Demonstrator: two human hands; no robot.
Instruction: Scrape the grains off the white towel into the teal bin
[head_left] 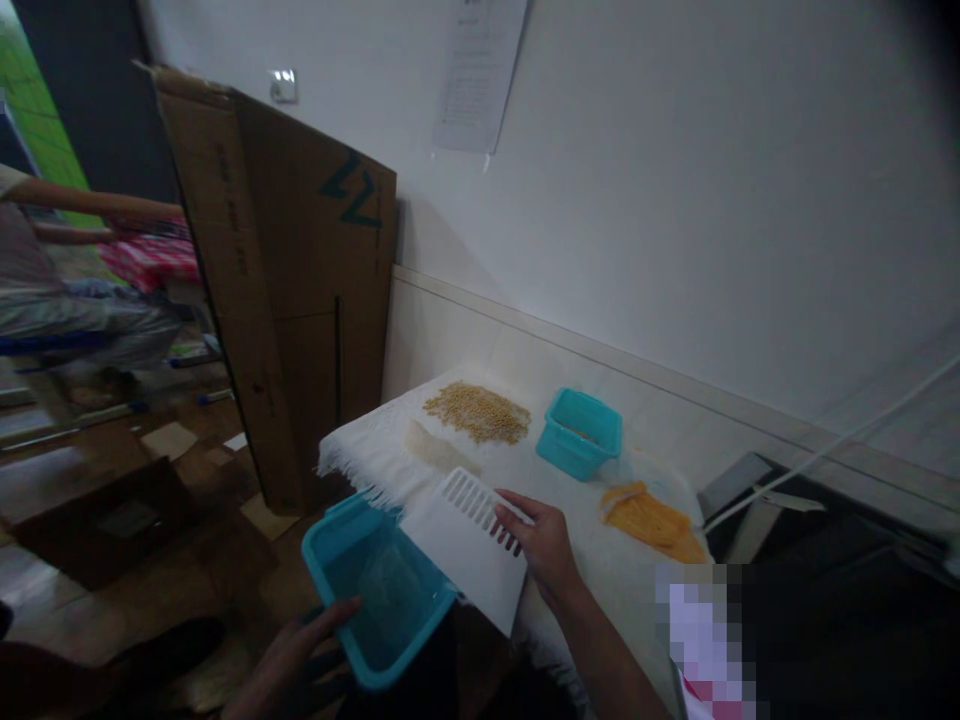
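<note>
Fingers (512,521) closed round white scoop (465,545) (right hand (549,545)) and rim of larger blue tub (337,545) (left hand (291,652)): keep tub tucked against near edge of table (600,560), scoop level.

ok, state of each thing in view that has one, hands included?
Left hand: thumb over big bin's rim
Right hand: gripping slotted panel
Slotted panel: held, tilted
Big bin: open-topped, contents unclear
Small bin: open-topped, on white cloth
Beans: loose, spread out
Orange cloth: crumpled
White cloth: spread, fringe hanging
Carton: standing
</note>
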